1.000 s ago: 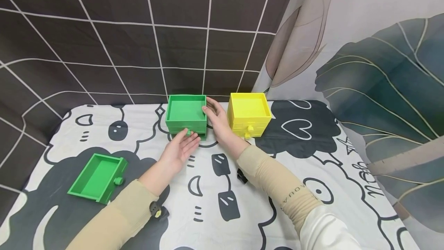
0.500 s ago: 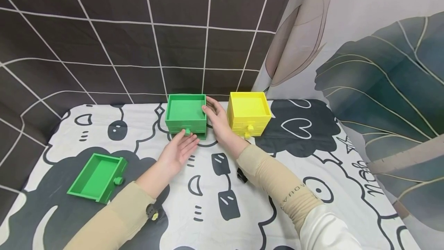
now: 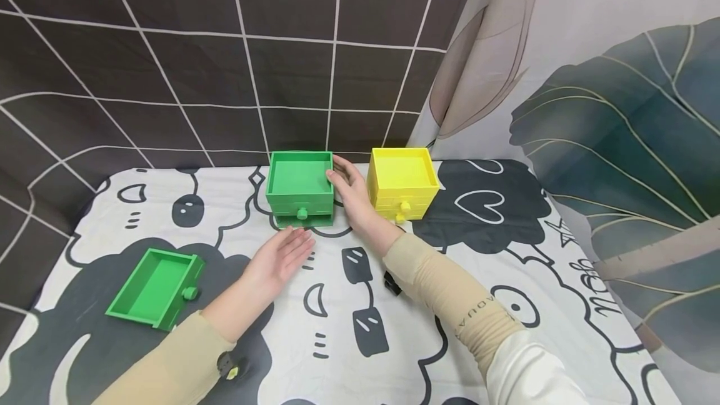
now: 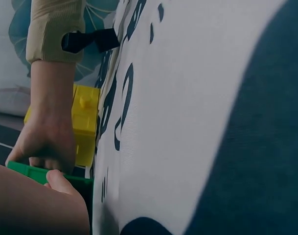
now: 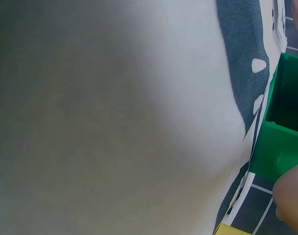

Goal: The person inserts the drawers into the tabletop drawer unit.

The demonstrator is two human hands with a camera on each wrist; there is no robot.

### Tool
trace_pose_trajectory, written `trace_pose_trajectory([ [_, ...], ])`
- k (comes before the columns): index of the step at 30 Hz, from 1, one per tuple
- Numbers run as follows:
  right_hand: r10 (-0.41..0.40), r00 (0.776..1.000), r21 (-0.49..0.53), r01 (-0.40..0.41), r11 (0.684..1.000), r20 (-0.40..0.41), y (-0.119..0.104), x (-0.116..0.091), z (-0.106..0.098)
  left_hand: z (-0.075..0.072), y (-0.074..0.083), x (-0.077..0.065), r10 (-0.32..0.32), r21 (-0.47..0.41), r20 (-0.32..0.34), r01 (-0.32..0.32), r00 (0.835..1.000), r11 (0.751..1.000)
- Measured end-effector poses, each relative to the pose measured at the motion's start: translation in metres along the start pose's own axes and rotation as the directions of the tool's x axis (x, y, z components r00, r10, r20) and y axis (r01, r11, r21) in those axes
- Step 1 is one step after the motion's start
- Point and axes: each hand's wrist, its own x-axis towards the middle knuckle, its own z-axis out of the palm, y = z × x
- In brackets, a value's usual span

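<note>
In the head view a small green drawer cabinet [image 3: 300, 178] with a tray-like top stands against the dark backdrop. Its upper drawer, with a round knob [image 3: 302, 213], sits in place; below it is an open slot, whose dark hollow shows in the right wrist view. My right hand [image 3: 351, 191] grips the cabinet's right side, thumb at the top rim and fingers reaching behind. Just in front of the cabinet, my left hand [image 3: 279, 261] is held palm up with fingers extended, holding nothing. A loose green drawer [image 3: 155, 288] with a knob lies to the left.
A yellow drawer cabinet [image 3: 402, 183] with two knobs stands close to the right of my right hand. White cloth with black cartoon prints [image 3: 337, 330] covers the surface. A leaf-patterned curtain [image 3: 619, 142] hangs at the right.
My left hand has drawn back from the knob, toward me and slightly left. The upper drawer's knob now shows fully. My right hand stays at the green cabinet.
</note>
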Motion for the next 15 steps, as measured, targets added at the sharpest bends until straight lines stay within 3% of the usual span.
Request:
trace_pose_trajectory([
  [15, 0.026, 1.0, 0.004, -0.026, 1.0, -0.009, -0.001, -0.001, 0.001, -0.032, -0.01, -0.024, -0.023, 0.073, 0.009, 0.022, 1.0, 0.997],
])
